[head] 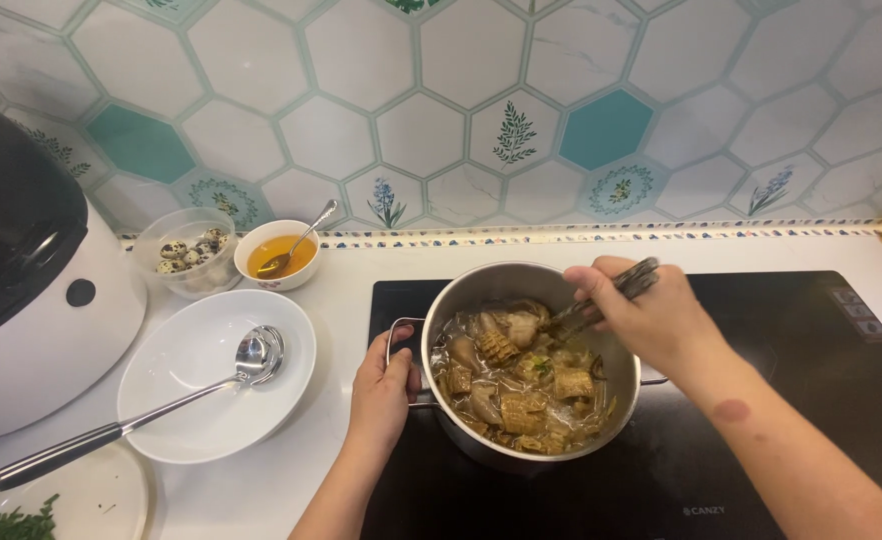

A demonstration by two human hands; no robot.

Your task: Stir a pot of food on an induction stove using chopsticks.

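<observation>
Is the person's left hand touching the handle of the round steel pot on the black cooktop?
Touching. The head view shows the left hand wrapped around the near-side wire handle of the round steel pot, fingers closed over it with no gap.

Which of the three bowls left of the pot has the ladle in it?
The large empty white bowl, nearest the left hand. The small bowl of orange liquid has a spoon; the clear bowl holds speckled eggs.

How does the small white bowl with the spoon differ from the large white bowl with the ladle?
The small white bowl holds orange liquid; the large white bowl holds no liquid. A small metal spoon stands in the small bowl; a long black-handled steel ladle lies across the large one. Both are round, on the white counter.
</observation>
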